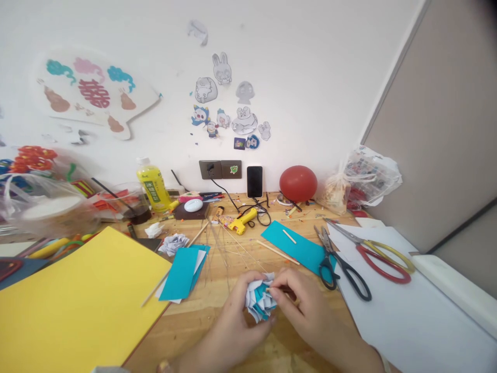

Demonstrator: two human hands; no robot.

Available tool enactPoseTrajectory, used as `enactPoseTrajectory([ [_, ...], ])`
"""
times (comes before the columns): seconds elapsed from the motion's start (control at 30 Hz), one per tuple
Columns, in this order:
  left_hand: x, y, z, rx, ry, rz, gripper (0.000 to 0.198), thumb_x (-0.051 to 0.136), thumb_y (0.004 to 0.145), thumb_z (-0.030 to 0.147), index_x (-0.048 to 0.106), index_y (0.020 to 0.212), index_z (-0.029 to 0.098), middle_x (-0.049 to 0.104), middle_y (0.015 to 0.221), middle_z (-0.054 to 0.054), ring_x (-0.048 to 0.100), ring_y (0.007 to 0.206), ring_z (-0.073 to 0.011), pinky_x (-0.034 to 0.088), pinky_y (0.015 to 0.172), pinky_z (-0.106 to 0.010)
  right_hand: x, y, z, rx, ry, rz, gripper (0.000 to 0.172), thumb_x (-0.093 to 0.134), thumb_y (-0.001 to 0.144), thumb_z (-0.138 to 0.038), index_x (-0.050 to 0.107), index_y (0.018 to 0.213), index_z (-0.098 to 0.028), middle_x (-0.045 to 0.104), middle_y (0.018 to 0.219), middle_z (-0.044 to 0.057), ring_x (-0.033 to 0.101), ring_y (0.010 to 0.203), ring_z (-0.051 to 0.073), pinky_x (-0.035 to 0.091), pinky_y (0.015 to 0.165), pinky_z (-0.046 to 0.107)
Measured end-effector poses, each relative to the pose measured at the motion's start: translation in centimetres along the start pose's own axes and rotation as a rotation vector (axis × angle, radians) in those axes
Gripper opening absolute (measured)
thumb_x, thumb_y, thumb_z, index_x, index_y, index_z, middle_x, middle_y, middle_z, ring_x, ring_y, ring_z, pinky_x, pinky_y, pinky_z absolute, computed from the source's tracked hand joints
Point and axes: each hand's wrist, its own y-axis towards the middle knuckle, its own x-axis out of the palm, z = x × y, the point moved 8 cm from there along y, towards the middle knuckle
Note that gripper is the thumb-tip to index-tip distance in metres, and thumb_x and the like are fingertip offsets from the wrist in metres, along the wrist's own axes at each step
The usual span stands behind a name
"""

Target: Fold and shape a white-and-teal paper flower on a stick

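A paper flower (257, 300) with layered white and blue petals is cupped in my left hand (233, 316), the thumb and fingers curved round its sides. My right hand (301, 300) is at the flower's upper right edge, thumb and forefinger pinched together at the petals. A short, thin wooden stick (268, 290) shows at those fingertips, most of it hidden by the hand. Folded blue and white paper pieces (180, 274) lie to the left of the flower. Beyond them sits a crumpled white paper flower (174, 243).
Black scissors (330, 254) rest across a blue paper strip (291, 243); red-and-yellow-handled scissors (384, 259) lie on white paper. Yellow card (85, 295) covers the left. Behind are a yellow glue gun (243, 223), a phone (254, 181), a red balloon (298, 183) and a drink bottle (153, 186).
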Motion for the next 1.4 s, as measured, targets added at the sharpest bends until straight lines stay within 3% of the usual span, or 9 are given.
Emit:
enactPoseTrajectory([
  [0.2, -0.2, -0.2, 0.2, 0.012, 0.042, 0.022, 0.051, 0.059, 0.067, 0.004, 0.041, 0.110, 0.026, 0.054, 0.106, -0.003, 0.055, 0.095, -0.0183, 0.047, 0.079, -0.027, -0.1, -0.4, -0.4, -0.078, -0.094, 0.081, 0.018, 0.038, 0.090, -0.023, 0.052, 0.079, -0.019, 0.061, 0.066, 0.000, 0.055, 0.058, 0.012, 0.039, 0.052, 0.022],
  [0.43, -0.2, -0.2, 0.2, 0.001, 0.055, 0.020, 0.054, 0.058, 0.066, 0.002, 0.040, 0.110, 0.027, 0.053, 0.104, -0.002, 0.056, 0.091, -0.0164, 0.047, 0.077, -0.026, -0.4, -0.9, -3.5, -0.480, -0.450, 0.107, 0.032, 0.029, 0.095, -0.022, 0.055, 0.078, -0.017, 0.061, 0.063, 0.003, 0.055, 0.055, 0.015, 0.039, 0.051, 0.027],
  [0.57, -0.2, -0.1, 0.1, -0.012, 0.025, 0.019, 0.052, 0.058, 0.066, 0.003, 0.040, 0.108, 0.026, 0.054, 0.102, -0.002, 0.056, 0.088, -0.0160, 0.047, 0.075, -0.025, -0.2, -1.1, -4.1, -0.565, -0.518, 0.078, 0.029, 0.031, 0.094, -0.018, 0.056, 0.082, -0.014, 0.062, 0.065, 0.004, 0.054, 0.056, 0.015, 0.039, 0.051, 0.027],
  [0.73, -0.4, -0.1, -0.4, -0.010, 0.068, 0.035, 0.052, 0.057, 0.067, 0.003, 0.039, 0.110, 0.026, 0.052, 0.105, -0.003, 0.055, 0.094, -0.0179, 0.046, 0.080, -0.028, -0.2, -1.0, -3.9, -0.553, -0.533, 0.106, 0.029, 0.027, 0.095, -0.015, 0.056, 0.087, -0.013, 0.064, 0.072, 0.006, 0.056, 0.062, 0.016, 0.041, 0.055, 0.028],
  [0.87, -0.6, 0.0, -0.3, -0.007, 0.105, 0.059, 0.050, 0.058, 0.069, 0.006, 0.039, 0.111, 0.024, 0.053, 0.105, -0.004, 0.055, 0.092, -0.0184, 0.046, 0.079, -0.029, -0.4, -0.8, -3.4, -0.444, -0.475, 0.144, 0.025, 0.030, 0.093, -0.015, 0.054, 0.086, -0.016, 0.063, 0.073, 0.005, 0.056, 0.063, 0.016, 0.041, 0.057, 0.029],
  [1.03, -0.3, 0.1, 0.7, 0.000, 0.091, 0.046, 0.046, 0.056, 0.068, 0.005, 0.040, 0.107, 0.023, 0.054, 0.099, -0.003, 0.056, 0.086, -0.0169, 0.046, 0.075, -0.027, 0.0, -0.5, -2.7, -0.335, -0.303, 0.070, 0.020, 0.035, 0.090, -0.018, 0.051, 0.078, -0.019, 0.061, 0.070, 0.003, 0.055, 0.062, 0.016, 0.040, 0.056, 0.028],
  [1.27, 0.1, 0.1, 1.0, -0.003, 0.025, 0.007, 0.047, 0.055, 0.069, 0.004, 0.036, 0.107, 0.025, 0.052, 0.100, -0.003, 0.056, 0.087, -0.0162, 0.047, 0.075, -0.027, -0.3, -0.4, -1.5, -0.222, -0.160, 0.071, 0.018, 0.037, 0.091, -0.024, 0.052, 0.081, -0.019, 0.060, 0.071, 0.002, 0.055, 0.063, 0.014, 0.041, 0.057, 0.025],
  [1.4, 0.1, 0.1, 0.6, -0.021, 0.012, -0.007, 0.050, 0.055, 0.070, 0.004, 0.034, 0.109, 0.026, 0.051, 0.102, -0.003, 0.055, 0.089, -0.0159, 0.047, 0.075, -0.026, -0.1, -0.4, -2.1, -0.282, -0.173, 0.039, 0.025, 0.031, 0.094, -0.026, 0.051, 0.081, -0.019, 0.059, 0.069, 0.001, 0.054, 0.062, 0.014, 0.041, 0.055, 0.024],
])
